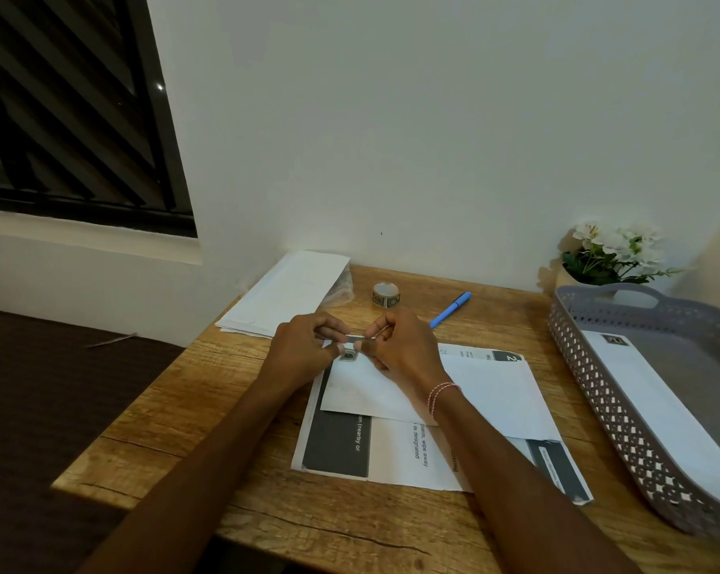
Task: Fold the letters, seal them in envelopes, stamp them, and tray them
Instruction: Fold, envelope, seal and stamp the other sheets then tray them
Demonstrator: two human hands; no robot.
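Note:
A white envelope (391, 391) lies on printed letter sheets (395, 453) in the middle of the wooden desk (176, 412). A dark stamp (348, 356) sits on the envelope's far left corner. Just above it, my left hand (304, 350) and my right hand (403, 345) pinch the two ends of a short strip of stamp tape (355, 338) between them. The stamp tape roll (385, 294) stands behind my hands. A grey perforated tray (598, 383) at the right holds a stamped envelope (664, 408).
A stack of blank envelopes (285, 294) lies at the desk's far left corner, with clear plastic beside it. A blue pen (450, 309) lies behind my right hand. A pot of white flowers (606, 254) stands against the wall. The desk's left edge drops to a dark surface.

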